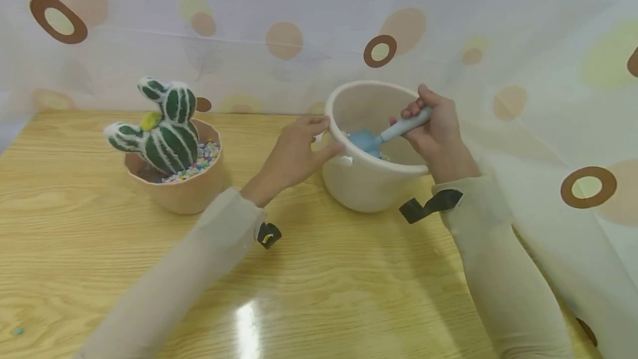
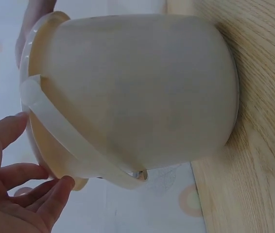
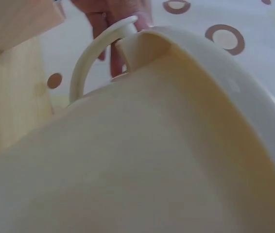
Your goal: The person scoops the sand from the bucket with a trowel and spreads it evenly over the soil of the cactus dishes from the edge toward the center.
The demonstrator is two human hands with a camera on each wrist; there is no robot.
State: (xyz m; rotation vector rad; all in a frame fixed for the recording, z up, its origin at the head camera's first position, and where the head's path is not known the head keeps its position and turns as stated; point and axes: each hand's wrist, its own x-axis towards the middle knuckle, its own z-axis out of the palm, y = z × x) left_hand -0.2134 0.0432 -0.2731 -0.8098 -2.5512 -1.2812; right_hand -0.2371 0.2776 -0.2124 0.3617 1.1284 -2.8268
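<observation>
A white bucket (image 1: 369, 187) stands on the table, its bail handle (image 2: 74, 136) hanging against the outer wall in the left wrist view. My left hand (image 1: 299, 151) grips the bucket's left rim, thumb and fingertips on the edge. At the right side, my right hand (image 1: 438, 126) holds a light blue toy shovel (image 1: 406, 125) by its handle, fingers curled round it. The shovel slants down into the bucket, its blade low inside by some small pale bits. From the right wrist, the bucket wall (image 3: 108, 160) fills most of the view and hides the shovel.
Left of the bucket is a peach pot (image 1: 174, 198) with a green plush cactus (image 1: 171, 145) and colourful pebbles (image 1: 201, 162). A patterned cloth (image 1: 299, 10) hangs behind the wooden table (image 1: 324, 292) and along its right. One tiny teal bit (image 1: 19, 331) lies at the front left.
</observation>
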